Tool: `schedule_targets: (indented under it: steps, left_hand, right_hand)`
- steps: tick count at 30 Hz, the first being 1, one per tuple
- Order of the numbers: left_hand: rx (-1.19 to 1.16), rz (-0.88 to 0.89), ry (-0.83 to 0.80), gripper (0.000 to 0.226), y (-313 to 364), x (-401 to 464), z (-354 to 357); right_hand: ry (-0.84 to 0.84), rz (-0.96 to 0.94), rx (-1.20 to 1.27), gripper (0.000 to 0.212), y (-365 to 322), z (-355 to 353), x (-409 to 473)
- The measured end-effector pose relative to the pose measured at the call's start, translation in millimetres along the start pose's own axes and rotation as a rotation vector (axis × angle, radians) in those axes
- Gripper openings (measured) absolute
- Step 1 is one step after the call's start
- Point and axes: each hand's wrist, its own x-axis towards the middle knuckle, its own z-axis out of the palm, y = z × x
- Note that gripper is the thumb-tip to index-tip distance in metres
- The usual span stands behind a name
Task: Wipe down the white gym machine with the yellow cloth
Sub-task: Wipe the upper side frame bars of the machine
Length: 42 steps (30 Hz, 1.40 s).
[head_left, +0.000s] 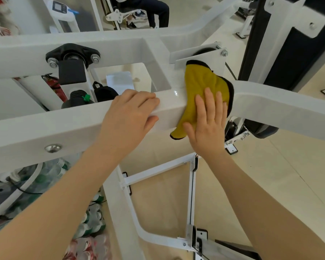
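My right hand [209, 121] lies flat, fingers straight, pressing the yellow cloth [203, 87] onto the white gym machine [68, 126] beam; left hand [129, 114] grips the beam edge. Best: steady pressure, overlapping strokes, cloth spread, brace firmly

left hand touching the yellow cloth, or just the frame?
Apart. In the head view the left hand grips the white beam, and bare beam shows between it and the yellow cloth.

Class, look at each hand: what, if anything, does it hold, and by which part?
The left hand grips the white beam over its top edge. The right hand holds nothing; its flat fingers press the yellow cloth near its lower middle against the beam.
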Motion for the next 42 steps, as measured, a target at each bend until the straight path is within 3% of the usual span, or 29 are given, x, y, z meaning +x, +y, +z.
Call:
schedule_targets:
  steps: [2,7,9,12,16,22,24,29,34,39,42]
  left_hand:
    - [-0.013,-0.012,-0.007,0.035,0.5,0.6,0.0]
    - [-0.153,-0.102,-0.006,0.036,1.7,-0.1,-14.0]
    - [-0.043,-0.12,-0.023,0.044,-3.6,-8.4,-25.4]
    - [0.078,-0.156,-0.063,0.058,-17.9,-30.7,-37.7]
    - [0.15,-0.267,-0.045,0.06,-33.6,-62.8,-54.8]
    - [0.178,-0.323,-0.085,0.06,-41.0,-77.7,-68.4]
    - [0.203,-0.318,-0.073,0.058,-42.1,-79.8,-70.7]
    - [0.259,-0.33,-0.036,0.046,-51.1,-86.7,-78.2]
    - [0.242,-0.294,-0.028,0.05,-58.3,-87.7,-76.2]
    - [0.233,-0.291,-0.011,0.051,-60.8,-89.3,-74.4]
    - [0.221,-0.28,0.04,0.048,-62.2,-92.0,-69.7]
  right_hand:
    - [-0.009,-0.013,0.062,0.056,-11.3,-11.5,28.6]
    - [-0.213,-0.334,0.219,0.059,-59.8,-26.6,58.0]
    - [-0.288,-0.433,0.258,0.056,-53.8,-33.4,60.8]
    - [-0.461,-0.394,0.258,0.059,-33.2,-42.6,71.2]
    - [-0.622,-0.357,0.179,0.069,-54.5,-50.9,86.4]
    - [-0.854,-0.415,0.324,0.043,-115.9,-44.1,117.1]
    - [-0.843,-0.337,0.336,0.038,-111.3,-40.7,119.8]
    - [-0.629,-0.252,0.079,0.034,-86.7,-41.6,106.0]
    - [-0.558,-0.27,0.107,0.026,-139.2,-33.0,100.4]
    - [-0.429,-0.371,0.236,0.052,-124.5,-32.4,96.6]
    - [-0.438,-0.222,0.118,0.059,-100.6,-29.3,94.1]
